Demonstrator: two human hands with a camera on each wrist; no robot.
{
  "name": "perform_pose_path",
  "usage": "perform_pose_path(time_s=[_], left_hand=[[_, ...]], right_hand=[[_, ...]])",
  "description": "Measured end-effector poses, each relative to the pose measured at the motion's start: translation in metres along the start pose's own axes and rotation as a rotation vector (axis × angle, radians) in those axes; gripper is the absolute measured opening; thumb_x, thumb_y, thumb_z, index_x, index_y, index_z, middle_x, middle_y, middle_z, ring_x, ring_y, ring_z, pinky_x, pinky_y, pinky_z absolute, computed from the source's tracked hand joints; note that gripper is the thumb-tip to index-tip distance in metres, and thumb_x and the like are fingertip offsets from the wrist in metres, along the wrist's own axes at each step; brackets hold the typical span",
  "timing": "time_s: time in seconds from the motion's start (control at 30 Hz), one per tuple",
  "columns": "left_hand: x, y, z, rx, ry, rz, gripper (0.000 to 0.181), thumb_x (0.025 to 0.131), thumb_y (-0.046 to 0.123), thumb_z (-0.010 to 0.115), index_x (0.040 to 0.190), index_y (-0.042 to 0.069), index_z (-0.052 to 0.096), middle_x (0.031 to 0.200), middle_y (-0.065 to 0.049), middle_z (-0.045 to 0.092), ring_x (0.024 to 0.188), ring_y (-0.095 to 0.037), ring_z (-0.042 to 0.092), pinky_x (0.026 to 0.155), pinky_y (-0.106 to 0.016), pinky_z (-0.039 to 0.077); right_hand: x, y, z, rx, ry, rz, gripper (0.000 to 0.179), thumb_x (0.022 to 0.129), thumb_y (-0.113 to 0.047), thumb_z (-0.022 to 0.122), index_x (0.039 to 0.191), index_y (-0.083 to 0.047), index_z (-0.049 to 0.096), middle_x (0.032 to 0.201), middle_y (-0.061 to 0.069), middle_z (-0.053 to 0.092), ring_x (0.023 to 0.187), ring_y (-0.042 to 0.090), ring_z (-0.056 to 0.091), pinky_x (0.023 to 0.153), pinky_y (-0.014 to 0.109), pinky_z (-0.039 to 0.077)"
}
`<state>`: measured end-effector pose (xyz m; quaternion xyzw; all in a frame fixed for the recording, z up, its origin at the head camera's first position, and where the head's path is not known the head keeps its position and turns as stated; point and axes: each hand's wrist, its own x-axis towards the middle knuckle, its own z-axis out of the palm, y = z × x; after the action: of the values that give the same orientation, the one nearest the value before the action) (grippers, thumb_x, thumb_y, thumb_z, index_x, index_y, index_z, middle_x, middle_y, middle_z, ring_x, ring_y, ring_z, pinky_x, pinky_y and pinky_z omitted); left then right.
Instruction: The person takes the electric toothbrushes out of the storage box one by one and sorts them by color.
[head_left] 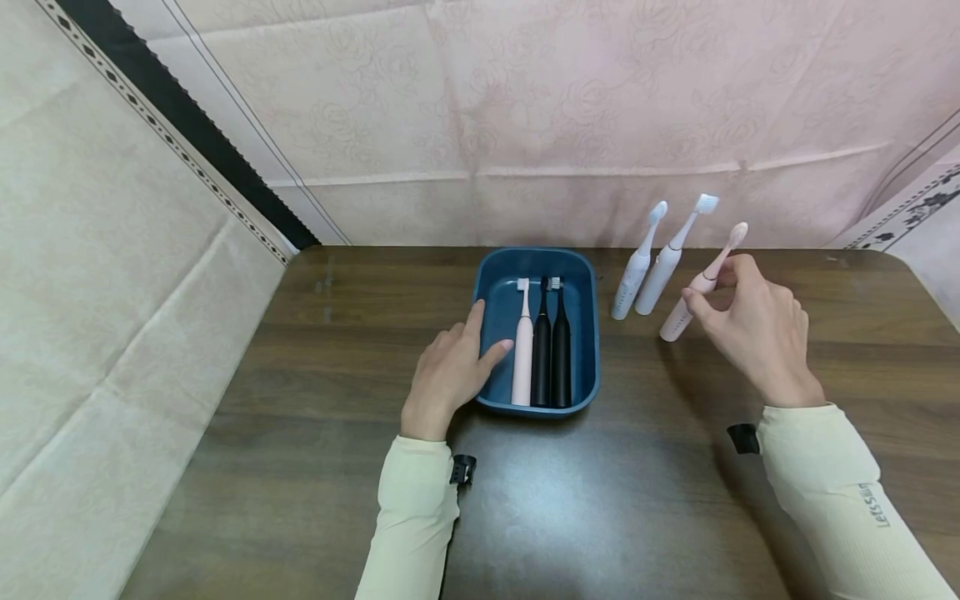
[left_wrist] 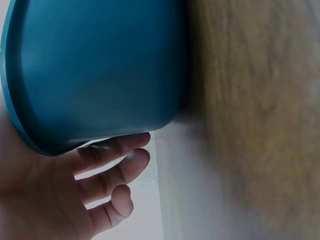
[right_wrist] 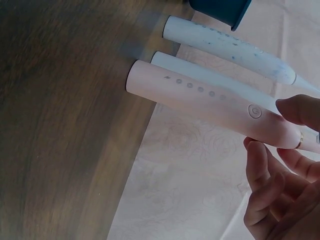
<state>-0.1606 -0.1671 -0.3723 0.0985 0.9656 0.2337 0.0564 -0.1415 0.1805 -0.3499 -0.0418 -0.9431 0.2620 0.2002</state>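
Observation:
My right hand (head_left: 757,329) pinches a pink electric toothbrush (right_wrist: 210,102) near the top of its handle, between thumb and fingers. The brush stands upright, its base close over the table. Left of it stand a white electric toothbrush (head_left: 660,279) and a pale one with blue specks (head_left: 633,283). My left hand (head_left: 450,367) holds the left side of a blue tray (head_left: 587,333), thumb over the rim and fingers along the outer wall (left_wrist: 100,65). Inside the tray lie a light pink toothbrush (head_left: 522,358) and two black ones (head_left: 541,358), side by side, heads away from me.
The brown wooden table (head_left: 337,500) ends at the back against a pale patterned cloth (head_left: 562,108). Another cloth (head_left: 112,333) hangs along the left edge. The standing toothbrushes are between the tray and my right hand, near the back edge.

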Motion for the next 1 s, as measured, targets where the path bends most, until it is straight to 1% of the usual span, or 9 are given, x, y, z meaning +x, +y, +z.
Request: perform_pose_path(time_s=[0.07, 0.2, 0.53, 0.73, 0.83, 1.0], left_hand=[[0.000, 0.000, 0.000, 0.001, 0.002, 0.003, 0.077, 0.102, 0.049, 0.056, 0.162, 0.014, 0.024, 0.137, -0.020, 0.059, 0.115, -0.035, 0.058, 0.100, -0.050, 0.047], [0.000, 0.001, 0.001, 0.002, 0.003, 0.008, 0.077, 0.102, 0.049, 0.056, 0.162, 0.013, 0.024, 0.138, -0.020, 0.058, 0.115, -0.036, 0.058, 0.100, -0.050, 0.047], [0.001, 0.000, 0.001, -0.011, -0.005, -0.002, 0.078, 0.102, 0.050, 0.056, 0.163, 0.014, 0.023, 0.139, -0.019, 0.058, 0.117, -0.035, 0.058, 0.101, -0.050, 0.047], [0.000, 0.000, 0.000, -0.020, -0.010, -0.009, 0.078, 0.102, 0.051, 0.055, 0.163, 0.015, 0.023, 0.140, -0.019, 0.057, 0.119, -0.035, 0.057, 0.102, -0.051, 0.046], [0.001, 0.000, -0.001, -0.018, -0.015, -0.008, 0.078, 0.102, 0.051, 0.055, 0.163, 0.015, 0.022, 0.141, -0.019, 0.056, 0.119, -0.035, 0.056, 0.102, -0.051, 0.047], [0.001, 0.000, -0.001, -0.022, -0.017, -0.006, 0.078, 0.102, 0.051, 0.056, 0.163, 0.015, 0.023, 0.140, -0.020, 0.056, 0.117, -0.035, 0.057, 0.101, -0.051, 0.047]], right_hand=[[0.000, 0.000, -0.001, -0.003, 0.000, -0.002, 0.041, 0.095, -0.032, 0.068, 0.120, -0.002, 0.058, 0.117, 0.020, 0.070, 0.089, 0.044, 0.067, 0.066, 0.058, 0.039], [-0.002, 0.000, -0.003, -0.007, 0.005, 0.005, 0.041, 0.095, -0.035, 0.067, 0.121, -0.004, 0.058, 0.117, 0.017, 0.071, 0.089, 0.043, 0.067, 0.067, 0.057, 0.039], [-0.009, 0.000, -0.010, -0.004, -0.022, 0.033, 0.045, 0.097, -0.043, 0.064, 0.123, -0.006, 0.059, 0.120, 0.013, 0.071, 0.095, 0.040, 0.067, 0.070, 0.054, 0.038], [-0.017, -0.003, -0.017, -0.010, -0.018, 0.023, 0.047, 0.098, -0.043, 0.064, 0.124, -0.005, 0.058, 0.117, 0.013, 0.072, 0.088, 0.034, 0.070, 0.069, 0.049, 0.039], [-0.023, -0.005, -0.022, -0.010, -0.016, 0.026, 0.048, 0.097, -0.043, 0.065, 0.125, -0.005, 0.058, 0.116, 0.013, 0.073, 0.087, 0.034, 0.070, 0.069, 0.049, 0.038], [-0.030, -0.007, -0.028, -0.016, -0.015, 0.030, 0.045, 0.097, -0.041, 0.065, 0.124, -0.006, 0.059, 0.113, 0.012, 0.074, 0.085, 0.033, 0.069, 0.069, 0.049, 0.038]])
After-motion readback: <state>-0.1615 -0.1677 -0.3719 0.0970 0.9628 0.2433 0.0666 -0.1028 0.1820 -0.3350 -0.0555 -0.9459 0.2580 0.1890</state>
